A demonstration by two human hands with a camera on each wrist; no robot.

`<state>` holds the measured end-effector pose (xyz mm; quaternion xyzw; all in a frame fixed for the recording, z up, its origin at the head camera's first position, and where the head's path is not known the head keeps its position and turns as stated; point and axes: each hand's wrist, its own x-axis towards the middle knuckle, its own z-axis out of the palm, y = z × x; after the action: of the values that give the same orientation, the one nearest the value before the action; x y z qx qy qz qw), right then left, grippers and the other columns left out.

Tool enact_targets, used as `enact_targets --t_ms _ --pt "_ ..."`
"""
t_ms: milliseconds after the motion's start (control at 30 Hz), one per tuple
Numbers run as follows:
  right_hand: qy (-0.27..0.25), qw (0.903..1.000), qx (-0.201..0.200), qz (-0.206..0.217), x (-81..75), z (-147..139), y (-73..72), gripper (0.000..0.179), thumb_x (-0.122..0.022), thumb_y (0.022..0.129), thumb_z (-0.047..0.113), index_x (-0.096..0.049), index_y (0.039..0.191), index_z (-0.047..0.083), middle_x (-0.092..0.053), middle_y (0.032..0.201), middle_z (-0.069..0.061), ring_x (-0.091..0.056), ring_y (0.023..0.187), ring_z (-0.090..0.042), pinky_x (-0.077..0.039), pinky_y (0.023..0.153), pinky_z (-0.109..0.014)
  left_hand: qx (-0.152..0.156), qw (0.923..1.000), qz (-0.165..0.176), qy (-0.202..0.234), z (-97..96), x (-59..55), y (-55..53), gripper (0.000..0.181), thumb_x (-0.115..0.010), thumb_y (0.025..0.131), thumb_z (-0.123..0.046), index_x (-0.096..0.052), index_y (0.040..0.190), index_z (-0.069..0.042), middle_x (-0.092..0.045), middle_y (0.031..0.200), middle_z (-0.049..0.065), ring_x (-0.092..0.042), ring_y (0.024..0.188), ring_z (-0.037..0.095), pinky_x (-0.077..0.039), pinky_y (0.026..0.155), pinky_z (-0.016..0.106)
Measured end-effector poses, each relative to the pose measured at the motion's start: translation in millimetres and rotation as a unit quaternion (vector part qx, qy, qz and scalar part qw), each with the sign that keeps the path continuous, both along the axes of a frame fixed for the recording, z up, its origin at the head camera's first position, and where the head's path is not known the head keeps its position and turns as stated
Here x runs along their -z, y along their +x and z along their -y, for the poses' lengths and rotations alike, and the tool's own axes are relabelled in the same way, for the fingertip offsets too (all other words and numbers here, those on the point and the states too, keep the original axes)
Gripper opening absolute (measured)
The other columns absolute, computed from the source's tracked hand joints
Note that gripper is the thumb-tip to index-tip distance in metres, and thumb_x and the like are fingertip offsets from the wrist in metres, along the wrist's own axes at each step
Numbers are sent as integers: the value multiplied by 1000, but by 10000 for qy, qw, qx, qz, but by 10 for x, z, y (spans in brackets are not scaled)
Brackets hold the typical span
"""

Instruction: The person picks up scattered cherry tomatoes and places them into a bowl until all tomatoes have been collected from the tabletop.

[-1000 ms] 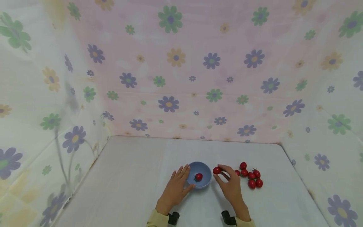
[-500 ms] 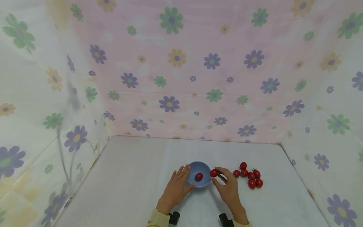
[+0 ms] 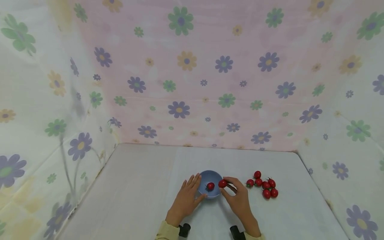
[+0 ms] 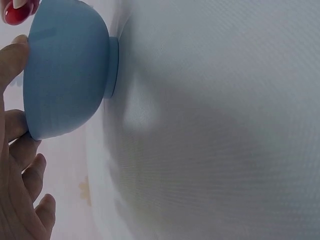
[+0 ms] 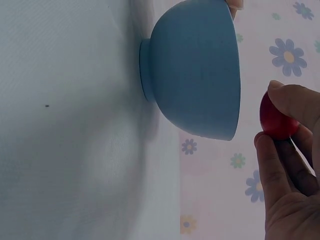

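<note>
A small blue bowl [image 3: 210, 175] stands on the white table with one red cherry tomato [image 3: 210, 186] inside it. My left hand [image 3: 185, 198] rests against the bowl's left side, fingers outstretched; in the left wrist view its thumb [image 4: 15, 60] and fingertips touch the rim. Between thumb and fingers, my right hand [image 3: 238, 200] pinches another cherry tomato [image 3: 222, 183] at the bowl's right rim. The right wrist view shows this held tomato [image 5: 276, 119] higher than the rim of the upright bowl [image 5: 200, 70].
Several more cherry tomatoes [image 3: 266, 185] lie loosely grouped on the table [image 3: 144, 186] to the right of the right hand. Flower-patterned cloth walls [image 3: 192, 83] enclose the table at the back and on both sides.
My right hand has moved left with the pinched cherry tomato, from beside the bowl to over its right rim. The left hand and the bowl stay in place.
</note>
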<state>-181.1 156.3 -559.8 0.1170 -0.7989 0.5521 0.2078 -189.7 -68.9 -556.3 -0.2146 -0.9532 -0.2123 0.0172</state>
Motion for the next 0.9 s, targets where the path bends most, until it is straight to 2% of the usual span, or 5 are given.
enact_targets --t_ms 167,367,700,900 --pt "-48 9998 -126 -134 1 18 16 50 -83 75 -13 -69 121 1 -70 116 -12 -69 109 -31 -59 90 -36 24 10000 3 18 -13 9 -3 77 -57 101 -49 -33 159 -6 -32 166 8 -30 153 30 -28 122 55" --pt "4 9996 -206 188 27 30 -1 47 -82 77 -11 -69 120 0 -70 117 -14 -68 111 -25 -58 93 -28 68 9999 -69 33 -18 -6 -3 77 -55 101 -51 -34 159 -5 -34 165 9 -31 152 32 -29 122 57" --pt "-57 9982 -406 444 -4 69 -8 49 -82 76 -11 -70 121 4 -70 117 -13 -68 111 -29 -58 94 -34 36 10000 66 46 -3 -9 -7 78 -57 101 -50 -32 160 -6 -32 166 9 -28 154 31 -27 123 56" --pt "170 9969 -358 684 -22 69 15 48 -82 77 -10 -70 121 3 -70 117 -11 -69 112 -27 -58 95 -30 44 9996 200 211 -7 4 9 79 -57 100 -50 -31 160 -6 -31 166 8 -27 154 32 -26 123 57"
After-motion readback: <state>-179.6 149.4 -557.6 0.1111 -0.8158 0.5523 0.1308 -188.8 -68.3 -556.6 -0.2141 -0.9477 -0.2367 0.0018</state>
